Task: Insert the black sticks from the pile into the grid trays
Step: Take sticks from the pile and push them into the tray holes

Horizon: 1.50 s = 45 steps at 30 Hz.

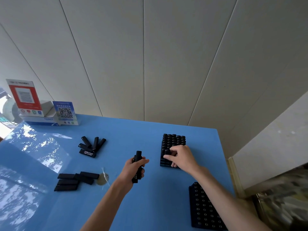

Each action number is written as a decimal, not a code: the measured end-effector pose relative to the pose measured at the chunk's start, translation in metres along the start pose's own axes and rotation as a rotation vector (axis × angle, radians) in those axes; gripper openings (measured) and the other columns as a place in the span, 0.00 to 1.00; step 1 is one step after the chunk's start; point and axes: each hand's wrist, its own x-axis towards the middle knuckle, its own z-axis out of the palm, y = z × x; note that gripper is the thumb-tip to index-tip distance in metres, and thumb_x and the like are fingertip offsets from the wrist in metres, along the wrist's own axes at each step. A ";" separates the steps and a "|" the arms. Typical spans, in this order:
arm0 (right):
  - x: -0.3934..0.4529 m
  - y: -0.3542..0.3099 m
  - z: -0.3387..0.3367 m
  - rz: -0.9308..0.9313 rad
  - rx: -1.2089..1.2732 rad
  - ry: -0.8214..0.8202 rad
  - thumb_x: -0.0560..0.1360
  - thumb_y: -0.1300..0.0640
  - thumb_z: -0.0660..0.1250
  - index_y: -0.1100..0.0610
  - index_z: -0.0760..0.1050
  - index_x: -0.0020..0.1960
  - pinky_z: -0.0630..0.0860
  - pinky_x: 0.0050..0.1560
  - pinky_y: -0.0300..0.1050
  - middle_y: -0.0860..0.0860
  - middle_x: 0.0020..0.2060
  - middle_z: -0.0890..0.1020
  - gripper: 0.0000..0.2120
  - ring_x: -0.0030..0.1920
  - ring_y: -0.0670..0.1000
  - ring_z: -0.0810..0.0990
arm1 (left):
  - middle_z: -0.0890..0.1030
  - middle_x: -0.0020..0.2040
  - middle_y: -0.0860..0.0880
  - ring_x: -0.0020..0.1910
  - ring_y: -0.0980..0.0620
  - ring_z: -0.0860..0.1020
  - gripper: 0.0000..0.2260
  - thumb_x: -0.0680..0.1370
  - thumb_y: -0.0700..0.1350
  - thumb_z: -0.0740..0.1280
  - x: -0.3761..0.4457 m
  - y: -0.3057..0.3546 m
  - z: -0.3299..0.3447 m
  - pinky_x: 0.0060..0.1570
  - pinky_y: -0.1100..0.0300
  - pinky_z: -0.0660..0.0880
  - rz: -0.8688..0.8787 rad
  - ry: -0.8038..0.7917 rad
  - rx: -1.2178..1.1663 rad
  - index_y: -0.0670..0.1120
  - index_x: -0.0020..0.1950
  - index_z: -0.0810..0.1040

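Hands occupy the middle of a glossy blue table (150,139) set against a pale panelled wall. The left hand (133,169) has its fingers curled round a small bundle of black sticks (138,161), held roughly upright above the table surface, their tops clear of the fist and their lower ends showing below it. The right hand (181,157) rests on the far grid tray (173,142), thumb and fingers pinching one stick (167,152) at the tray's near rows; whether that stick is seated in a cell cannot be told. The rows behind the hand are filled with upright sticks, packed close. A second grid tray (205,210) lies nearer, at the table's right edge, partly crossed by the right forearm; its visible cells also show round stick tops. Two loose groups remain on the left half of the table: a fanned pile (91,145) farther back, one stick showing white lettering, and a nearer pile (75,180) lying flat, just beside a clear round disc (103,179). At the far left corner stand a red-and-white sign (25,97) and a blue code card (65,112), by a white box (41,120).
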 end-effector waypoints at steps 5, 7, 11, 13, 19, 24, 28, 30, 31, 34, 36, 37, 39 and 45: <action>0.004 0.004 0.004 -0.001 -0.125 -0.009 0.79 0.59 0.69 0.59 0.80 0.48 0.83 0.37 0.49 0.53 0.31 0.83 0.04 0.28 0.45 0.83 | 0.73 0.39 0.46 0.28 0.51 0.72 0.10 0.77 0.38 0.73 0.001 -0.001 -0.002 0.29 0.58 0.71 0.000 -0.010 0.009 0.40 0.56 0.76; 0.005 0.006 0.005 -0.015 -0.208 -0.059 0.80 0.58 0.66 0.57 0.80 0.53 0.83 0.40 0.47 0.51 0.32 0.83 0.05 0.29 0.43 0.83 | 0.73 0.40 0.45 0.28 0.52 0.72 0.10 0.77 0.38 0.73 0.001 -0.001 -0.003 0.28 0.58 0.71 0.001 -0.012 0.009 0.40 0.56 0.76; 0.008 0.009 0.010 -0.052 -0.373 -0.078 0.81 0.55 0.66 0.57 0.77 0.52 0.81 0.44 0.53 0.52 0.35 0.82 0.05 0.33 0.49 0.83 | 0.73 0.39 0.45 0.28 0.51 0.72 0.10 0.77 0.37 0.73 0.002 0.000 -0.003 0.28 0.58 0.71 -0.001 -0.013 0.004 0.40 0.55 0.76; 0.008 0.010 0.012 -0.076 -0.425 -0.042 0.80 0.53 0.68 0.57 0.76 0.53 0.80 0.45 0.53 0.53 0.34 0.82 0.07 0.34 0.51 0.82 | 0.73 0.40 0.45 0.28 0.51 0.72 0.09 0.77 0.37 0.73 0.003 0.000 -0.003 0.28 0.58 0.71 -0.001 -0.014 0.004 0.40 0.55 0.76; 0.008 0.013 0.015 -0.116 -0.428 0.024 0.78 0.53 0.71 0.58 0.79 0.60 0.80 0.45 0.50 0.53 0.33 0.83 0.13 0.32 0.51 0.82 | 0.73 0.39 0.45 0.28 0.52 0.72 0.09 0.77 0.37 0.73 0.004 0.000 -0.006 0.29 0.58 0.71 0.001 -0.019 -0.008 0.40 0.55 0.76; 0.009 0.014 0.020 -0.106 -0.523 0.001 0.81 0.52 0.66 0.58 0.78 0.56 0.79 0.42 0.53 0.53 0.34 0.81 0.09 0.36 0.54 0.80 | 0.74 0.39 0.46 0.28 0.51 0.72 0.10 0.77 0.37 0.73 0.005 -0.002 -0.009 0.30 0.58 0.71 0.000 -0.017 0.007 0.41 0.55 0.76; 0.011 0.010 0.021 -0.095 -0.591 -0.013 0.82 0.52 0.65 0.59 0.78 0.52 0.79 0.41 0.53 0.53 0.33 0.80 0.10 0.37 0.55 0.80 | 0.74 0.39 0.46 0.28 0.51 0.72 0.10 0.77 0.37 0.73 0.005 -0.002 -0.006 0.29 0.58 0.71 -0.005 -0.009 0.010 0.40 0.55 0.76; 0.011 0.008 0.021 -0.075 -0.610 -0.002 0.81 0.50 0.67 0.60 0.75 0.43 0.77 0.37 0.50 0.51 0.29 0.75 0.14 0.35 0.56 0.79 | 0.74 0.39 0.46 0.28 0.51 0.72 0.10 0.77 0.37 0.73 0.004 -0.002 -0.004 0.29 0.58 0.71 -0.006 -0.011 0.012 0.40 0.55 0.76; 0.011 0.007 0.022 -0.064 -0.621 0.002 0.81 0.50 0.67 0.59 0.72 0.39 0.75 0.35 0.49 0.50 0.28 0.73 0.17 0.34 0.56 0.78 | 0.74 0.39 0.46 0.28 0.51 0.72 0.09 0.77 0.37 0.73 0.004 -0.001 -0.004 0.30 0.58 0.70 -0.006 -0.013 0.014 0.40 0.55 0.76; 0.011 0.004 0.023 -0.051 -0.632 0.009 0.81 0.50 0.67 0.56 0.63 0.33 0.69 0.33 0.46 0.49 0.26 0.69 0.22 0.31 0.54 0.72 | 0.73 0.38 0.46 0.28 0.51 0.71 0.09 0.77 0.37 0.73 0.002 0.000 -0.002 0.29 0.58 0.70 -0.006 -0.019 0.012 0.41 0.54 0.76; 0.010 0.003 0.024 -0.042 -0.622 0.008 0.81 0.51 0.65 0.55 0.61 0.32 0.70 0.33 0.47 0.49 0.26 0.69 0.23 0.31 0.53 0.71 | 0.73 0.39 0.46 0.28 0.51 0.71 0.08 0.77 0.37 0.73 0.000 0.002 0.000 0.28 0.59 0.70 -0.009 -0.025 0.005 0.41 0.53 0.76; 0.009 0.003 0.024 -0.032 -0.616 0.004 0.82 0.52 0.65 0.56 0.63 0.32 0.72 0.33 0.48 0.50 0.27 0.70 0.22 0.31 0.54 0.72 | 0.73 0.39 0.46 0.28 0.51 0.71 0.08 0.77 0.37 0.73 -0.001 0.002 0.000 0.28 0.59 0.70 -0.012 -0.027 0.004 0.41 0.53 0.76; 0.007 0.004 0.024 -0.009 -0.589 0.004 0.82 0.53 0.65 0.60 0.69 0.34 0.74 0.35 0.49 0.51 0.28 0.73 0.20 0.31 0.54 0.74 | 0.73 0.39 0.46 0.29 0.51 0.71 0.09 0.77 0.37 0.73 -0.002 0.002 0.002 0.28 0.59 0.70 -0.022 -0.033 0.011 0.40 0.54 0.76; 0.006 0.003 0.015 -0.001 -0.558 0.052 0.80 0.55 0.65 0.60 0.78 0.38 0.79 0.35 0.49 0.53 0.29 0.81 0.14 0.32 0.53 0.79 | 0.74 0.40 0.45 0.29 0.50 0.72 0.11 0.77 0.35 0.69 -0.006 0.006 0.006 0.29 0.58 0.70 -0.045 -0.039 -0.011 0.38 0.59 0.76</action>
